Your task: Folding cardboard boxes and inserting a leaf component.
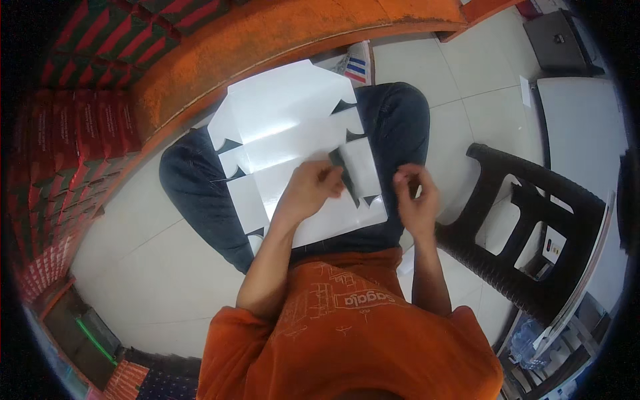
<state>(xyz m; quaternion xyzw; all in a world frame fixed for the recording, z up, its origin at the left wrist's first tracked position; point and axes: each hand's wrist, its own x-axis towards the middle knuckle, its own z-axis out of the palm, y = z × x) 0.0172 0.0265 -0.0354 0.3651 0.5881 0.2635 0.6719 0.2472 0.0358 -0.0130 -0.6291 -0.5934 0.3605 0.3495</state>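
Note:
A flat, die-cut sheet of glossy white cardboard (280,125) with fold lines and curved notches lies across my lap, over both trouser legs. Above its middle is my left hand (317,185), fingers curled beside a long dark gap in the sheet; whether anything is between the fingers is hard to see. My right hand (416,195) is raised just past the sheet's right edge, over my thigh, with thumb and forefinger curved towards each other and nothing visible held. A side panel (361,167) of the sheet stands out between the two hands.
Stacked red and dark boxes (75,130) fill the left side, by an orange wooden bench or ledge (300,30) in front. On the right are a dark plastic stool (530,220) on its side, a grey-white panel (580,115) and a black case (555,45). A clear plastic bottle (527,345) is lower right.

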